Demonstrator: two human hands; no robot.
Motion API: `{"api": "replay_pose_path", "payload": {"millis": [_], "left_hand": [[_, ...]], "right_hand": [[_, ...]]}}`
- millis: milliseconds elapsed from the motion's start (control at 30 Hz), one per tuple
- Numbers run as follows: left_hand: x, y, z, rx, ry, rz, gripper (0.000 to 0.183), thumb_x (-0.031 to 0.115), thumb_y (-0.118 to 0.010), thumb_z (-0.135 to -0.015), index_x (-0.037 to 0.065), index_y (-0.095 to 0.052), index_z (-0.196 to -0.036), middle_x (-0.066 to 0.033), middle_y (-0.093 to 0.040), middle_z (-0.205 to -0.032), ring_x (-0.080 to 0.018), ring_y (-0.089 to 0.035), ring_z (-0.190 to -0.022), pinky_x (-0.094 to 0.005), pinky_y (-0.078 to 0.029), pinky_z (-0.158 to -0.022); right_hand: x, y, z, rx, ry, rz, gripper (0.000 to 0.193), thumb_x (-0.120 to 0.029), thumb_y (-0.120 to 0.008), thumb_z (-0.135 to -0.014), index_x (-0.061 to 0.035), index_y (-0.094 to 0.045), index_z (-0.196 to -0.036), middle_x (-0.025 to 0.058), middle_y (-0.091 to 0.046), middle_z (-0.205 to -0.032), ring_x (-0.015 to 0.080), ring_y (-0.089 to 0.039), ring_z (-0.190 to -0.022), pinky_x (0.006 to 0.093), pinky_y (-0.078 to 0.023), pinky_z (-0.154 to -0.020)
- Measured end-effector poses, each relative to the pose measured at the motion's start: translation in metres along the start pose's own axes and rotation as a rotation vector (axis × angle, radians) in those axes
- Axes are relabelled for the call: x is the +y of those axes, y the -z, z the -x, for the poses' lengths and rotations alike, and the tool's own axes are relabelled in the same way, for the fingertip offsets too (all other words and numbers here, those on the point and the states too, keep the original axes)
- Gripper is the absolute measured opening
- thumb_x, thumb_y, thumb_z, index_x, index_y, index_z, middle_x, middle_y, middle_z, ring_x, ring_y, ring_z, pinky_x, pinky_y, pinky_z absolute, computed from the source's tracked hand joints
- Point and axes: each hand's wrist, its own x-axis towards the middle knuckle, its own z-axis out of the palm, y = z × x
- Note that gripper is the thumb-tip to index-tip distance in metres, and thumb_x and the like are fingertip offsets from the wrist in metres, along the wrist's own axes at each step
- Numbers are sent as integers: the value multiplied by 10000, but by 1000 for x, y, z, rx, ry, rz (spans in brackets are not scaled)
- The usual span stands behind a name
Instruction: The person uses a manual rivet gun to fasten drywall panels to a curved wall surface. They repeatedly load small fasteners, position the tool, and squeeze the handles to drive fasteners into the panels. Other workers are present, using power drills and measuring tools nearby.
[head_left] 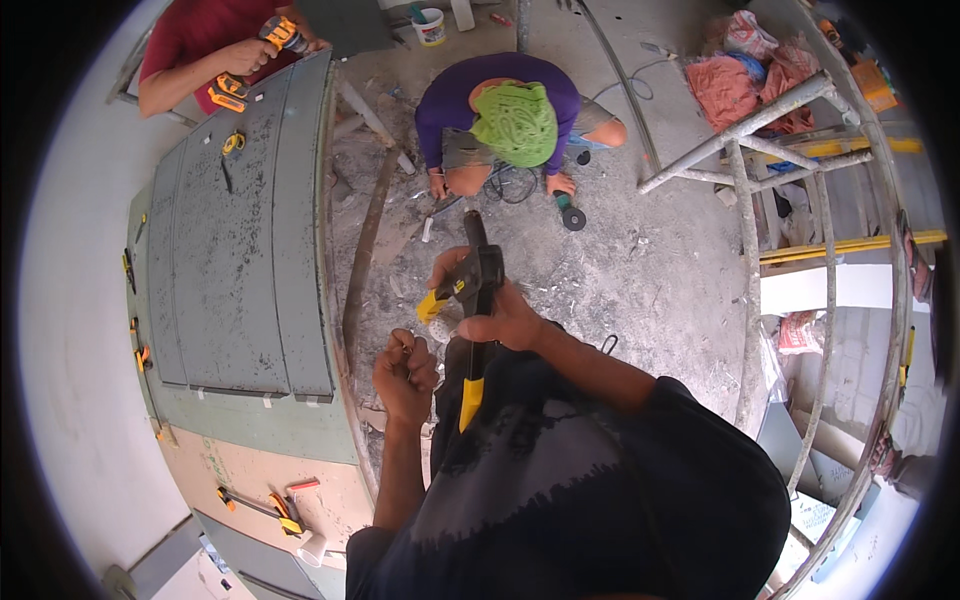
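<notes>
My right hand [512, 318] is wrapped round the body of a black hand riveter [485, 270] with two yellow-ended handles, held in front of my chest. One yellow handle end points to the left; the other points down toward my shirt. Lower and to the left, my left hand [405, 378] is raised with its fingers pinched together. Whatever sits between those fingertips is too small to name. A gap separates the left hand from the riveter.
On my left stands a table with grey panels [230, 250], bearing a tape measure [233, 143] and clamps [288, 513]. A person in purple [500, 110] crouches ahead beside an angle grinder [571, 213]. Another person holds a cordless drill [283, 36]. Metal scaffolding [745, 280] rises at right.
</notes>
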Motion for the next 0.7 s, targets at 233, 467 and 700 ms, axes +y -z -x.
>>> {"api": "replay_pose_path", "payload": {"millis": [233, 467, 700], "left_hand": [[33, -6, -38, -114, -90, 387, 173, 258, -467, -1066, 112, -555, -1097, 34, -448, -792, -35, -363, -599, -193, -302, -491], [52, -25, -34, -119, -170, 445, 368, 380, -469, -1062, 68, -561, -1234, 33, -451, -793, -32, -369, -582, -167, -332, -464], [25, 12, -34, -63, -57, 436, 231, 252, -509, -1002, 70, -587, -1122, 19, -488, -785, -75, -388, -571, -221, -326, -478]], "right_hand": [[-33, 16, -51, -155, 107, -35, 732, -245, -662, -683, 11, -480, -1345, 132, -551, -1264, 224, -538, -1189, 411, -404, -1052], [-33, 24, -31, -247, -254, 148, 642, -267, -680, -766, -6, -520, -1330, 83, -614, -1142, 192, -578, -1096, 384, -429, -1005], [-40, 13, -26, -278, -272, 272, 535, -169, -674, -820, -15, -522, -1309, 57, -607, -1122, 165, -563, -1041, 352, -443, -964]]}}
